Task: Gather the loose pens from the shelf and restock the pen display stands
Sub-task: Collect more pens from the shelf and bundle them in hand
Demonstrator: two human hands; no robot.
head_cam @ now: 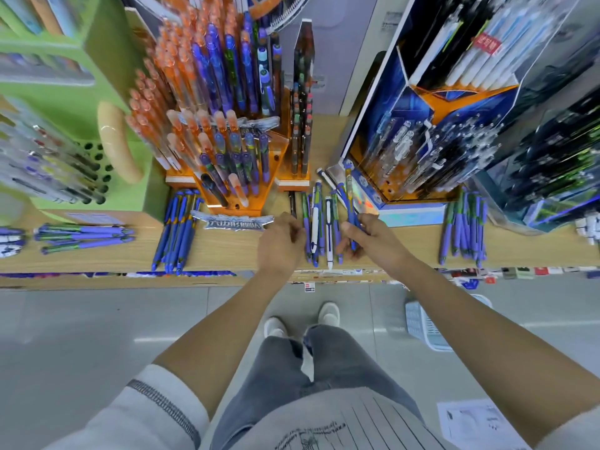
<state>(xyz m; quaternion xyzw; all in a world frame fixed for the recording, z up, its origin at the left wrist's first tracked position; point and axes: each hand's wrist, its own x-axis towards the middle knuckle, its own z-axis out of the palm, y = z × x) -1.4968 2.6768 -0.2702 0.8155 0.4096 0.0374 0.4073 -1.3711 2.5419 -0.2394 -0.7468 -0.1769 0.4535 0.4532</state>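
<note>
Gathering step: the right hand's [370, 237] fingers pinch slim blue plastic pens [351, 219], the left hand's [281, 245] curl beside the loose pen pile [319, 228], grip unclear; next comes slotting them upright into the orange plastic display stand [242, 207].

Along the wooden shelf [227, 251], loose blue pens [319, 222] (two white among them) lay in bunches before the orange stand [279, 151] and blue stand [399, 102].

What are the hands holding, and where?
The right hand grips a blue pen by its lower barrel; whether the left hand holds anything cannot be told.
</note>
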